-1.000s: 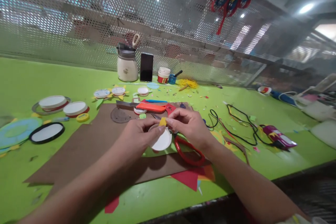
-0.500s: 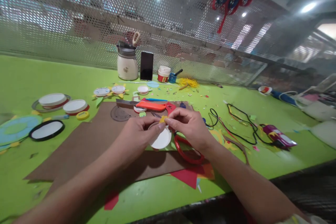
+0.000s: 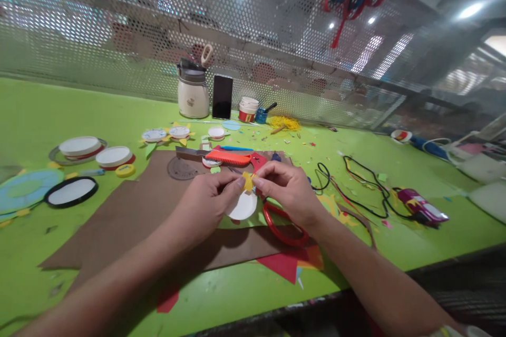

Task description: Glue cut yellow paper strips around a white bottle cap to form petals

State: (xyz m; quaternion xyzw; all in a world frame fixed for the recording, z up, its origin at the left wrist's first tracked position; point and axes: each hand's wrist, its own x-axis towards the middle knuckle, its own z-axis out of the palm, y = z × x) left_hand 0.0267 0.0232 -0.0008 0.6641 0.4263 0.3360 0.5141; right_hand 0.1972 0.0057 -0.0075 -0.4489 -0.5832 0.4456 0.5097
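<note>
Between the fingertips of my left hand [image 3: 215, 193] and my right hand [image 3: 282, 188] is a small yellow paper piece [image 3: 249, 181], pinched from both sides. Just below it lies a round white disc [image 3: 242, 206], partly covered by my left fingers. Red-handled scissors [image 3: 284, 231] rest beneath my right hand, their blades mostly hidden. Beyond my hands an orange utility knife [image 3: 227, 156] lies across the brown cardboard [image 3: 134, 221], with a blue pen [image 3: 236, 148] behind it.
White lids [image 3: 80, 146], a black ring [image 3: 71, 192] and a yellow tape roll [image 3: 125, 170] lie at left. A white jar [image 3: 193, 96], a phone [image 3: 222, 97] and a paint tub [image 3: 249, 109] stand at the back. A glue gun's black cord [image 3: 367, 179] and purple packet [image 3: 421, 205] lie at right.
The yellow paper piece shows more fully between my fingertips, turned flatter toward me. My hands stay in nearly the same place; the view has shifted slightly.
</note>
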